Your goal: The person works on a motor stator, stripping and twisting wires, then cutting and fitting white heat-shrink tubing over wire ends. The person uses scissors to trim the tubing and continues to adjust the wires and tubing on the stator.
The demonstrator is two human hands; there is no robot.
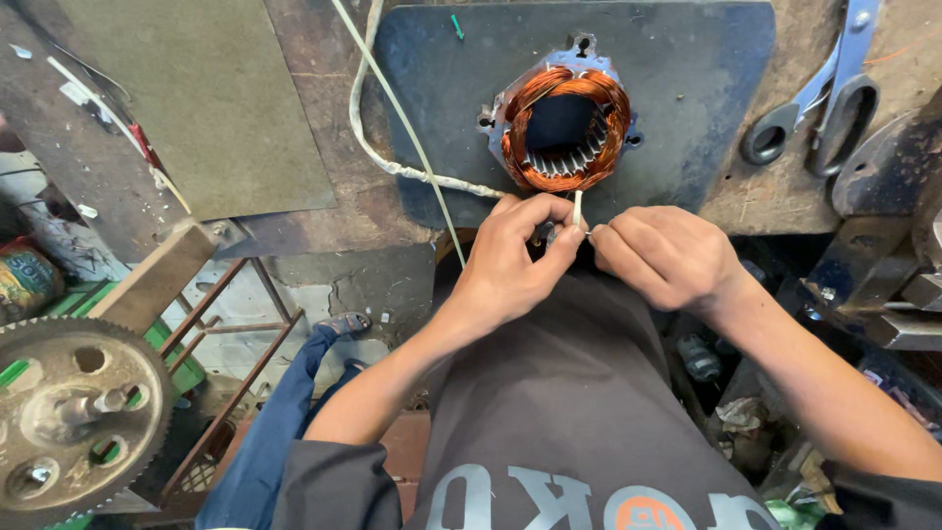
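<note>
A motor stator [562, 126] with copper windings lies on a dark mat [687, 69] on the workbench. Just below it, at the bench edge, my left hand [515, 257] pinches a short pale sleeve [577, 208] on a thin lead. My right hand [669, 257] is closed on the same lead from the right, fingertips touching the left hand's. A white sleeved lead [412, 169] runs from the stator's left side up across the bench.
Large scissors [822, 93] lie at the bench's upper right. A grey sheet [216, 98] covers the upper left. A toothed metal gear [74, 417] sits at lower left beside a rusty metal frame [231, 334]. Metal parts [903, 294] crowd the right edge.
</note>
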